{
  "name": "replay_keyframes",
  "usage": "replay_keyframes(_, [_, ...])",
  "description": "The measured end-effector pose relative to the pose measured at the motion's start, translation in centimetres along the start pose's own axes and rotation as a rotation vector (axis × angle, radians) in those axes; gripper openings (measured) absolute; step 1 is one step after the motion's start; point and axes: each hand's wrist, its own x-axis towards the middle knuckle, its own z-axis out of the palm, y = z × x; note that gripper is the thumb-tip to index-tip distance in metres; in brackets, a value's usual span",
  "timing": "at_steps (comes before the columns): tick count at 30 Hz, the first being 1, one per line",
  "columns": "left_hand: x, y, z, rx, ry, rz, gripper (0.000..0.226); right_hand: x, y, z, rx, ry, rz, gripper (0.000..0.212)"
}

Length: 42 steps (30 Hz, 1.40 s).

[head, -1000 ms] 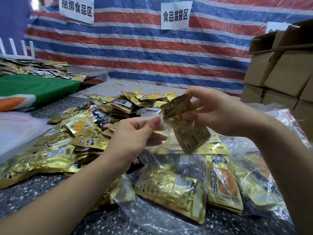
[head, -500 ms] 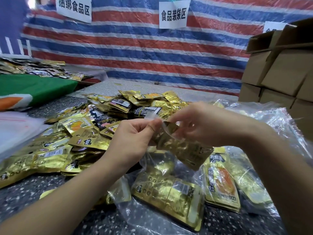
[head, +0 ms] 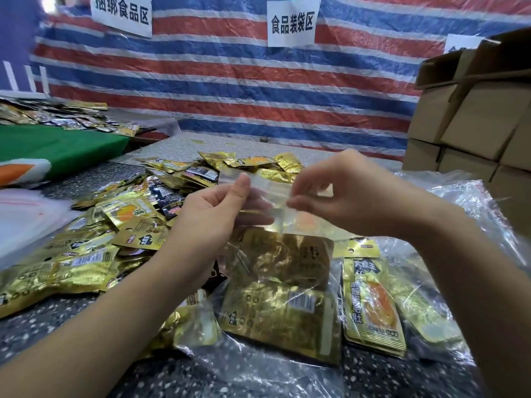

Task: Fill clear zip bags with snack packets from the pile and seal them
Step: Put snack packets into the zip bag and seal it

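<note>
A striped tarpaulin (head: 258, 90) in red, blue and white forms the rear wall. Two white paper signs (head: 293, 23) with black characters hang on the tarpaulin. Stacked cardboard boxes (head: 471, 116) stand at the tarpaulin's right end. A green cloth (head: 63, 145) covers a surface at its left end. A dark speckled tabletop (head: 43, 334) extends forward from the tarpaulin.

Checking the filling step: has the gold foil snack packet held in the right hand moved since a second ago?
Yes. The gold foil snack packet has dropped inside the clear zip bag, lower against the packet pile.
</note>
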Motion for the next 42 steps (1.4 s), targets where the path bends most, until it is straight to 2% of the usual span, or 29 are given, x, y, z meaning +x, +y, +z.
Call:
replay_keyframes(2, [0.0, 0.1, -0.2, 0.009, -0.035, -0.007, 0.037, 0.0, 0.0, -0.5, 0.047, 0.096, -0.017, 0.015])
replay_keyframes(6, [-0.2, 0.1, -0.1, 0.037, -0.173, -0.127, 0.032, -0.3, 0.1, -1.7, 0.146, 0.253, -0.031, 0.015])
replay_keyframes(11, [-0.4, 0.7, -0.1, -0.146, -0.308, -0.205, 0.03, -0.7, 0.0, -2.4, 0.148, 0.209, -0.014, 0.012])
replay_keyframes(15, [-0.4, 0.7, 0.0, -0.164, -0.354, -0.24, 0.03, -0.7, 0.3, -2.3, 0.174, 0.215, 0.014, 0.009])
replay_keyframes(17, [-0.5, 0.6, 0.1, -0.128, -0.312, -0.216, 0.027, -0.6, 0.5, -2.2, 0.174, 0.182, 0.052, 0.007])
replay_keyframes(23, [-0.2, 0.5, 0.0, 0.054, -0.049, 0.047, 0.027, -0.3, 0.6, -1.4, 0.083, 0.097, 0.118, 0.004])
replay_keyframes(27, [-0.1, 0.0, 0.0, 0.145, -0.055, 0.084, 0.025, 0.1, 0.1, -0.3, 0.062, 0.09, 0.127, 0.015])
replay_keyframes(31, [-0.1, -0.5, 0.0, 0.178, -0.096, 0.094, 0.028, 0.5, -0.2, 0.8, 0.102, 0.06, 0.113, 0.013])
replay_keyframes(36, [0.4, -0.6, -0.4, 0.183, 0.045, 0.181, 0.025, 0.9, 0.3, 1.6, 0.104, 0.037, 0.141, 0.013])
replay_keyframes(42, [0.2, -1.1, -0.2, 0.282, 0.062, 0.286, 0.022, 1.2, -0.3, 2.1, 0.233, 0.092, 0.149, 0.007])
